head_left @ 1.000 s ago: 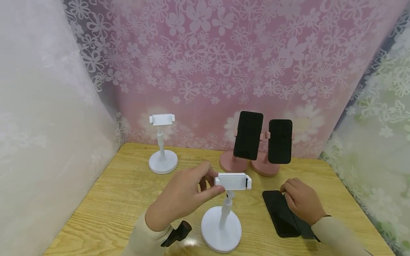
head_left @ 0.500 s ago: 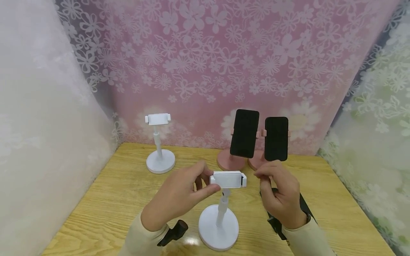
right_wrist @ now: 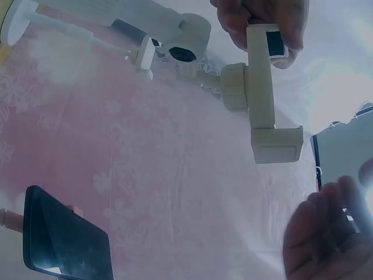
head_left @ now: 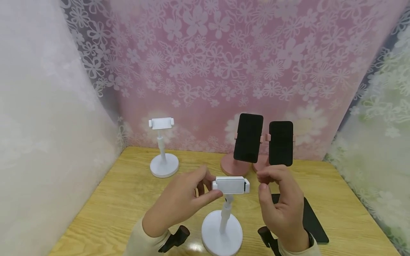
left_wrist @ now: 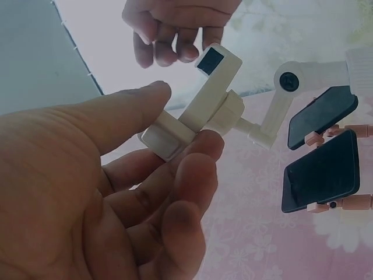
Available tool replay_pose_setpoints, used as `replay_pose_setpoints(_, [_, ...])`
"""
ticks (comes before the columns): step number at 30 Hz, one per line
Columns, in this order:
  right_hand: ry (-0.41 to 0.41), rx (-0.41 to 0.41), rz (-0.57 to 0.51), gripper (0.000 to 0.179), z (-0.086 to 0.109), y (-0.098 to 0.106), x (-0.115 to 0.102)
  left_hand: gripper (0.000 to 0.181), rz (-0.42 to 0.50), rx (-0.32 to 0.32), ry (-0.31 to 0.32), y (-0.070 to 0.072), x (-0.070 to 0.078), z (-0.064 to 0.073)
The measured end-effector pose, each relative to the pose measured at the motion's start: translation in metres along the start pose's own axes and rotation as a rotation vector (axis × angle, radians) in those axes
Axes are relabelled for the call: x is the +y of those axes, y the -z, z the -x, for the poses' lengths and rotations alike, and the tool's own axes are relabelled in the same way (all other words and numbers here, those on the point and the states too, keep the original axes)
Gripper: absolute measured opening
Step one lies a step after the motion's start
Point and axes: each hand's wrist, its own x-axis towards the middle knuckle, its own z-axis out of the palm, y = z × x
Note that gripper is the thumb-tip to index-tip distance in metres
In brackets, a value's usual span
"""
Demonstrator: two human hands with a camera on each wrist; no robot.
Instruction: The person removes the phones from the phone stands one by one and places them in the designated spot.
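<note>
My left hand pinches the left end of the clamp on a white phone stand with a round base. In the left wrist view, the thumb and fingers close about one jaw of that holder, while the far jaw with its dark pad is uncovered. Just right of the clamp my right hand is raised, its fingers loosely bent and nothing between them. The right wrist view shows a gap between those fingers and the white clamp. Below the right hand lie black phones, partly hidden by it.
Another white phone stand stands at the back left. At the back right, two pink stands hold black phones upright, one phone beside the other. A floral curtain hangs behind the wooden table.
My right hand has lifted off the phones on the table and come leftward to beside the clamp. The left hand keeps its pinch on the clamp's left end.
</note>
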Motion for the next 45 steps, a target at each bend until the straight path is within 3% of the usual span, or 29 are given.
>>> replay_pose_setpoints(6, [-0.171, -0.206, 0.096, 0.033, 0.0014, 0.0027, -0.0007, 0.024, -0.009, 0.004, 0.006, 0.0013, -0.0003, 0.0014])
replay_pose_setpoints(9, [-0.203, -0.25, 0.11, 0.031, 0.0031, 0.0023, -0.0023, 0.024, -0.018, 0.001, 0.006, 0.0015, 0.0001, 0.0018])
replay_pose_setpoints(18, [-0.134, -0.146, 0.103, 0.028, 0.0007, 0.0016, -0.0027, 0.024, -0.025, -0.005, 0.001, 0.0017, 0.0017, -0.0003])
replay_pose_setpoints(45, [-0.13, -0.131, 0.091, 0.028, 0.002, -0.0018, -0.0015, 0.025, -0.016, -0.001, 0.01, -0.0003, 0.0008, -0.0008])
